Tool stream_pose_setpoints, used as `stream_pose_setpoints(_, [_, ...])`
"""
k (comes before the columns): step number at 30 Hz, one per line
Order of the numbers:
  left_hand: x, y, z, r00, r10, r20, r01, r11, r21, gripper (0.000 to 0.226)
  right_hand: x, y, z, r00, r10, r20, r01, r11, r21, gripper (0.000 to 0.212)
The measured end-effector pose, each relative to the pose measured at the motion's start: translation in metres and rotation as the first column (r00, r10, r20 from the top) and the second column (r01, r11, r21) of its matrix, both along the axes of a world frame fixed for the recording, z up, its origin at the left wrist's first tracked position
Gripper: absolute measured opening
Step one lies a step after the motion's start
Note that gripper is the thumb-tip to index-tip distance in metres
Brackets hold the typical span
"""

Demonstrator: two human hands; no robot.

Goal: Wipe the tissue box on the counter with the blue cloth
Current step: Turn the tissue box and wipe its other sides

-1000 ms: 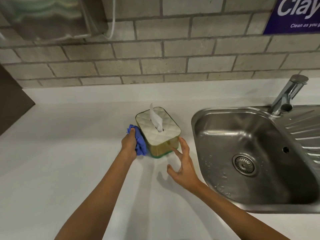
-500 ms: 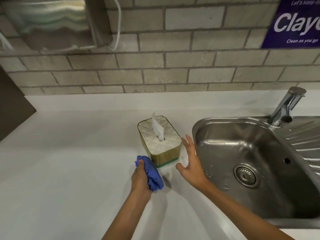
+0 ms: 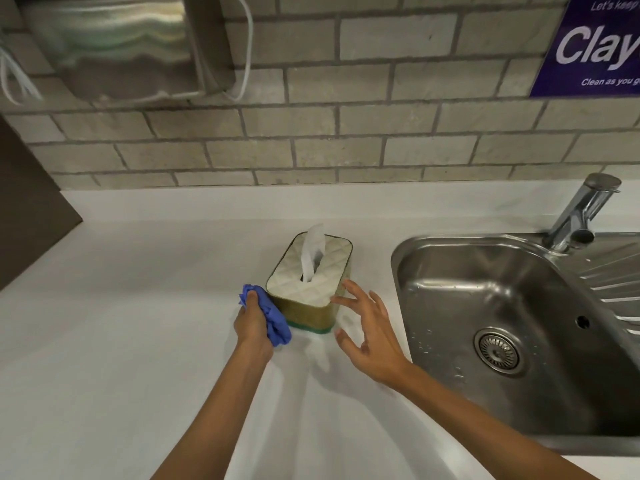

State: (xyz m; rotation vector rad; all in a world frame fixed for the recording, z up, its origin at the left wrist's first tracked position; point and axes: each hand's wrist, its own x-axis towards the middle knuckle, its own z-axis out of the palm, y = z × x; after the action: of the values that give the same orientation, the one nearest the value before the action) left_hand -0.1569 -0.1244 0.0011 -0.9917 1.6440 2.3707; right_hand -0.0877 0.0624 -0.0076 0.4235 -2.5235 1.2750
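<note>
The tissue box [image 3: 311, 282] stands on the white counter [image 3: 138, 341], with a quilted white lid, gold sides, a green base and a tissue sticking up. My left hand [image 3: 252, 323] is shut on the bunched blue cloth [image 3: 273, 317], which presses against the box's near-left corner. My right hand [image 3: 370, 327] is open with spread fingers at the box's near-right corner; its fingertips touch or nearly touch the lid's edge.
A steel sink [image 3: 502, 327] with a drain lies right of the box, and a tap [image 3: 581, 213] stands behind it. A brick wall rises at the back with a metal dispenser [image 3: 114, 46] and a purple sign [image 3: 595, 46]. A dark panel [image 3: 31, 209] borders the left.
The box has turned so its long axis now leans right. My left hand with the cloth went from the box's left side to its front, then to the near-left corner. My right hand stayed close.
</note>
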Motion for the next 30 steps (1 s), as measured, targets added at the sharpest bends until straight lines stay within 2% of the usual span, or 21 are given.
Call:
stream_pose_setpoints(2, [-0.01,-0.011,0.001,0.999,0.049,0.0,-0.049,0.999,0.007,0.034,-0.002,-0.009,0.0,0.999,0.052,0.004,-0.052,0.998,0.043,0.066])
stream_pose_setpoints(5, [-0.022,-0.024,0.004,0.996,0.078,-0.043,-0.079,0.997,-0.02,0.028,-0.008,-0.02,0.003,0.99,0.142,0.005,-0.142,0.989,0.05,0.065])
stream_pose_setpoints(7, [-0.021,-0.03,0.007,0.997,0.064,-0.043,-0.066,0.997,-0.033,0.033,-0.018,-0.018,0.008,0.992,0.114,-0.061,-0.116,0.993,-0.037,0.058])
stream_pose_setpoints(9, [-0.012,-0.031,0.007,1.0,0.019,-0.024,-0.02,0.998,-0.061,0.032,-0.034,-0.008,0.016,0.998,0.0,-0.066,-0.015,0.975,-0.222,0.048])
stream_pose_setpoints(11, [0.004,-0.028,0.005,1.0,-0.007,-0.008,0.007,0.998,-0.062,0.03,-0.054,0.004,0.025,0.99,-0.112,0.09,0.137,0.922,-0.363,0.038])
stream_pose_setpoints(13, [0.019,-0.018,0.002,0.999,-0.032,-0.013,0.032,0.999,0.014,0.038,-0.077,0.015,0.028,0.946,-0.145,0.29,0.261,0.871,-0.417,0.037])
stream_pose_setpoints(16, [0.032,0.003,-0.002,0.996,-0.07,-0.049,0.075,0.991,0.107,0.043,-0.108,0.022,0.023,0.859,-0.093,0.504,0.334,0.847,-0.413,0.047])
stream_pose_setpoints(19, [0.035,0.012,-0.009,0.996,-0.065,-0.06,0.07,0.993,0.093,0.042,-0.125,0.022,0.013,0.773,0.031,0.634,0.337,0.827,-0.45,0.055])
stream_pose_setpoints(22, [0.031,0.011,-0.018,0.998,-0.023,-0.054,0.025,0.999,0.039,0.038,-0.123,0.019,0.005,0.771,0.093,0.63,0.275,0.844,-0.461,0.057])
stream_pose_setpoints(25, [0.027,0.011,-0.017,0.998,-0.015,-0.061,0.015,1.0,-0.004,0.029,-0.116,0.022,0.0,0.793,0.067,0.605,0.282,0.84,-0.463,0.056])
stream_pose_setpoints(30, [0.012,0.013,-0.007,1.0,0.005,-0.024,-0.007,0.996,-0.087,0.054,-0.096,0.038,-0.006,0.836,0.046,0.547,0.293,0.806,-0.515,0.039])
